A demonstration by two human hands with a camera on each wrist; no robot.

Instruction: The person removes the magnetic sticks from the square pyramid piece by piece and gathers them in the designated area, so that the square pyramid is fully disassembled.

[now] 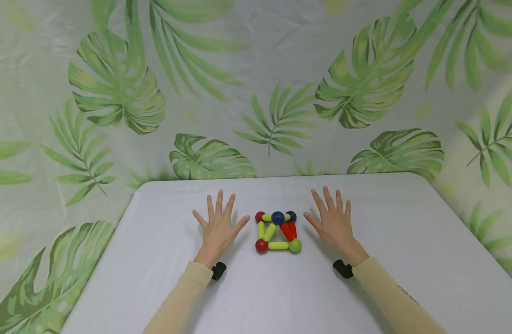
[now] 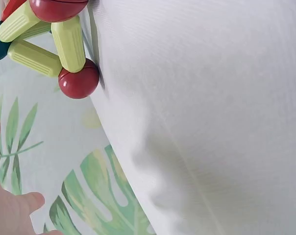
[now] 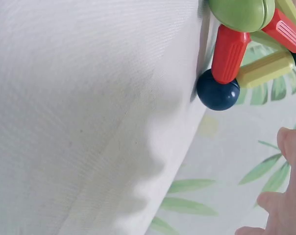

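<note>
A small frame of magnetic balls and sticks sits on the table between the two hands. Red balls form its left side, a green ball the front right corner, and blue balls the back right and the raised middle. Yellow-green sticks join most of them, and red sticks run down to the green ball. To its left, my left hand spreads its fingers, palm down, holding nothing. On the other side my right hand is likewise spread and apart from the frame.
The table has a white cover with rounded far corners. Behind it hangs a pale cloth printed with green leaves. Each wrist bears a small black device beside a beige sleeve.
</note>
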